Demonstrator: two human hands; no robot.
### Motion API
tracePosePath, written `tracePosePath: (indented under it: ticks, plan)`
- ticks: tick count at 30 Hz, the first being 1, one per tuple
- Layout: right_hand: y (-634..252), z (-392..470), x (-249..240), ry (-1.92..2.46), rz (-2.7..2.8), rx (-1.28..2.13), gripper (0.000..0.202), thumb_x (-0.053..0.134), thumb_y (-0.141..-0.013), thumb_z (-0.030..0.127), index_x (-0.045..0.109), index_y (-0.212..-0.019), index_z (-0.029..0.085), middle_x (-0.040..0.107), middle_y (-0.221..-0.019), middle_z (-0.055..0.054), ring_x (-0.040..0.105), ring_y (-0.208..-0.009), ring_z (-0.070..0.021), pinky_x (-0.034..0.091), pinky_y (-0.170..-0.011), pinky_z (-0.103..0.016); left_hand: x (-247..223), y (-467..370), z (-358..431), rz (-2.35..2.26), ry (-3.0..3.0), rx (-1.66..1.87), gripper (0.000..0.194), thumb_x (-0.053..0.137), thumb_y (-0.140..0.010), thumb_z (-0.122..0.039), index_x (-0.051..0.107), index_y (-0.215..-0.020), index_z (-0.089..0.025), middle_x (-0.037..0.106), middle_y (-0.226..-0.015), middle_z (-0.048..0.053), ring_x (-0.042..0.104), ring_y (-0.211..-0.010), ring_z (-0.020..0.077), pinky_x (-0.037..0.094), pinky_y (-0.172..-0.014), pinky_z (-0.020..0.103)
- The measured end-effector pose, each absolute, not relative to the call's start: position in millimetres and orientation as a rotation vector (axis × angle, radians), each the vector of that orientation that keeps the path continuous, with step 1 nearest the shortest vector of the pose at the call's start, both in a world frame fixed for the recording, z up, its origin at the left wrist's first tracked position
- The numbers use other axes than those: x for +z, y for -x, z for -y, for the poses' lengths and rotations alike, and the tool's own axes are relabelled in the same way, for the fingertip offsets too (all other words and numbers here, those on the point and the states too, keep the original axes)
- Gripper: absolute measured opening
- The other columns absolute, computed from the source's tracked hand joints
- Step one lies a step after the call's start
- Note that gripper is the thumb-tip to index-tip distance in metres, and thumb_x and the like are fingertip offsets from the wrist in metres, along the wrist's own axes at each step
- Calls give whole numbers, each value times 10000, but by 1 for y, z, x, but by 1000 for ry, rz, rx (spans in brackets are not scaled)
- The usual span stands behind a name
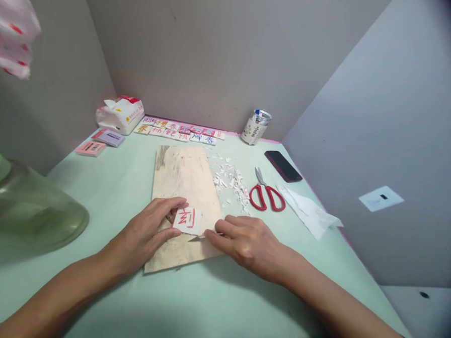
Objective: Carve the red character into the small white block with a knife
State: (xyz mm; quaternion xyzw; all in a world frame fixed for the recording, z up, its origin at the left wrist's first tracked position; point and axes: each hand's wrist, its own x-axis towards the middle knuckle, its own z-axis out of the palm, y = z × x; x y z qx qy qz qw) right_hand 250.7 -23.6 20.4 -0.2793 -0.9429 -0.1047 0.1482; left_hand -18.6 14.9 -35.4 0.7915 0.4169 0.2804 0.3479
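Note:
My left hand (pixel 153 231) holds the left edge of a white square block (pixel 198 218) with a red character drawn on it, thumb and fingers on either side. The block lies on a pale wooden board (pixel 186 171). In my right hand (pixel 248 243) is a craft knife (pixel 195 238), gripped low with its pointed blade toward the left, close to the block's near edge. The fingers hide most of its handle. Whether the blade touches the block, I cannot tell. White shavings (pixel 234 183) lie scattered to the right of the board.
Red-handled scissors (pixel 265 192), a phone (pixel 284 166) and a white tissue (pixel 311 212) lie at right. A can (pixel 256 127) stands at the back. Small character tiles (pixel 181 131) line the rear edge beside a tissue pack (pixel 120 115). A large greenish glass vessel (pixel 34 209) is at left.

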Motion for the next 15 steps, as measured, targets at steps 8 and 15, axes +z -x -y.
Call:
tracePosePath:
  ticks: [8, 15]
  plan:
    - [-262, 24, 8, 1017, 2481, -118, 282, 454, -1002, 59, 715, -998, 166, 647, -806, -20, 520, -645, -117, 298, -542, -263, -34, 18, -15, -1096, -2073, 712, 441, 544, -982, -453, 515, -1395, -304, 598, -1373, 58, 580, -1282, 273, 468, -1103, 463]
    - [-255, 20, 12, 1101, 2622, -97, 290, 445, -978, 43, 705, -993, 171, 615, -789, -17, 484, -646, -131, 273, -544, -276, -34, 18, -14, -1110, -2091, 707, 440, 534, -986, -456, 520, -1398, -302, 603, -1384, 70, 593, -1267, 288, 486, -1092, 472]
